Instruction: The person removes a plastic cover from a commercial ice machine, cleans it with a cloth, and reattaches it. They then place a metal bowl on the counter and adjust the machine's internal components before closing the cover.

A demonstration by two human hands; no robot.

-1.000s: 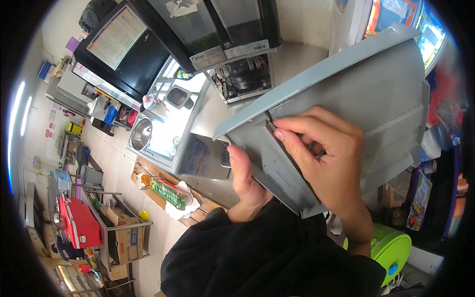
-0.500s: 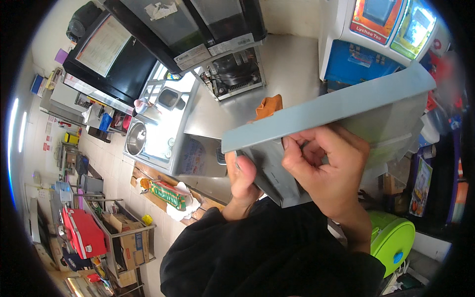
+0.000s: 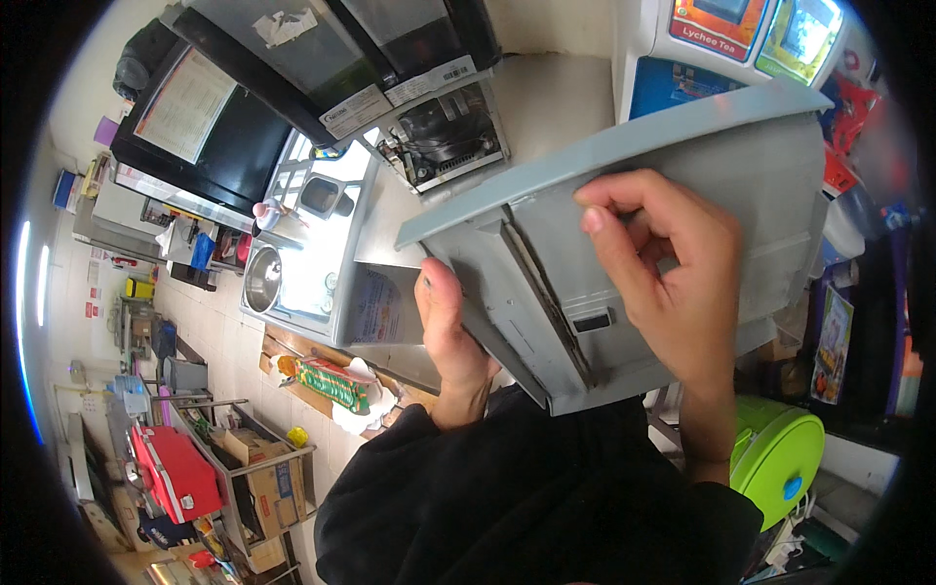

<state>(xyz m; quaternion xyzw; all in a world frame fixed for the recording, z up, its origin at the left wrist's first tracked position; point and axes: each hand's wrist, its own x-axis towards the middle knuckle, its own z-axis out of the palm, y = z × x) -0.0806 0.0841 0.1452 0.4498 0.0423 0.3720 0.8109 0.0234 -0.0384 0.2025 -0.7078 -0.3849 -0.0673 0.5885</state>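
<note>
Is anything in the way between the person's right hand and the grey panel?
No, nothing visible stands between them. The right hand is directly over the face of the grey panel; whether its fingertips touch the surface is unclear. The left hand is at the panel's left edge, out of that gap.

steel counter, black machine standing on it

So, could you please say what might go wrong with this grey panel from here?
The grey panel might slip: the left grip shows at one edge, and the right grip is pinched over its face. It also hides part of the steel counter, so something there could get bumped.
</note>
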